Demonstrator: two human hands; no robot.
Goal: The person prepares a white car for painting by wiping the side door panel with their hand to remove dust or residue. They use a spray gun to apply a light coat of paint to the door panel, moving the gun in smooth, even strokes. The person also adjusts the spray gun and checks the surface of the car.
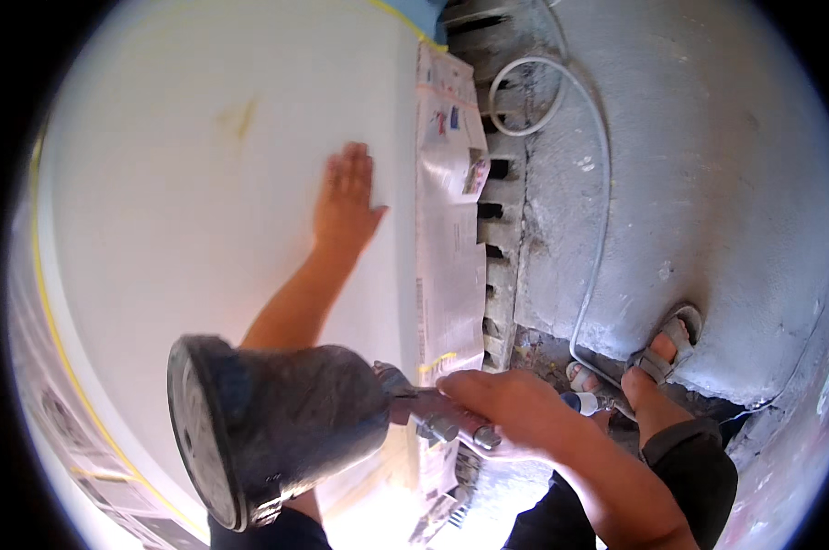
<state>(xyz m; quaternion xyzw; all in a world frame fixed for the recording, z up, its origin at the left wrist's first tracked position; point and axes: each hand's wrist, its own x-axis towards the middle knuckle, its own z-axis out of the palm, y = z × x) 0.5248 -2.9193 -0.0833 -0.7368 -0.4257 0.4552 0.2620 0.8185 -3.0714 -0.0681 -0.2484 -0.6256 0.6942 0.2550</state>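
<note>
My left hand (346,202) lies flat on a large white panel (176,211), fingers stretched out, thumb off to the side. Its forearm runs back toward me and passes partly behind a dark cup. My right hand (515,408) is closed around the grip of a spray gun (424,412), whose worn black paint cup (318,412) juts out to the left, its round lid facing left. Most of the grip is hidden under my fingers. On the panel, beyond my left hand, shows a faint yellowish smear (248,117).
Printed newspaper sheets (451,293) and yellow tape (52,330) border the panel. A slotted grate (499,275) runs along its right side. On the grey concrete floor (708,183) a pale hose (605,183) loops back toward my sandalled feet (667,353).
</note>
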